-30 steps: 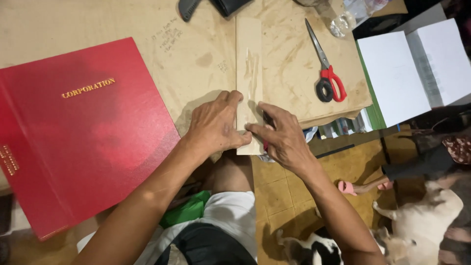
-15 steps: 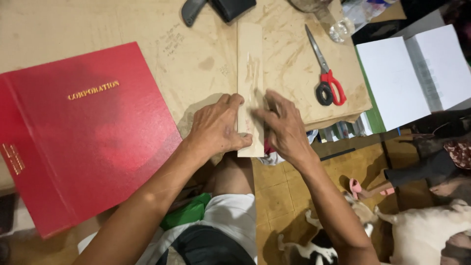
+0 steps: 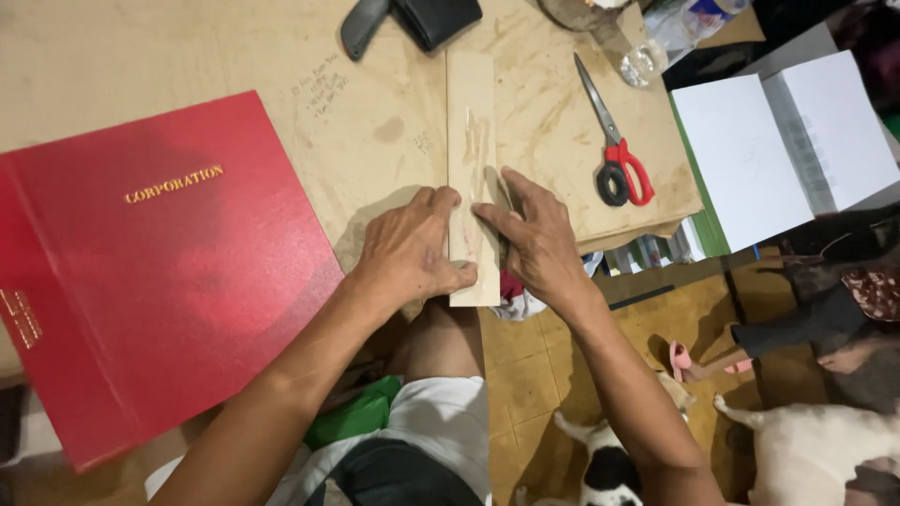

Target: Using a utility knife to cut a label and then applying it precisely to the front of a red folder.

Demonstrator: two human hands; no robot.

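Hands press a long strip of board flat on the worktop.
Left hand [image 3: 410,255] and right hand [image 3: 534,245] lie open, fingers spread, on the strip [image 3: 472,131] near its close end. A big red book [image 3: 150,272] lies to the left, and scissors [image 3: 611,141] with red handles lie to the right.

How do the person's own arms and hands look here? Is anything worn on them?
Both arms are bare up to the picture's lower edge: no sleeves show. The left hand and the right hand wear no gloves, and I see no ring, watch or bracelet. The fingernails look short.
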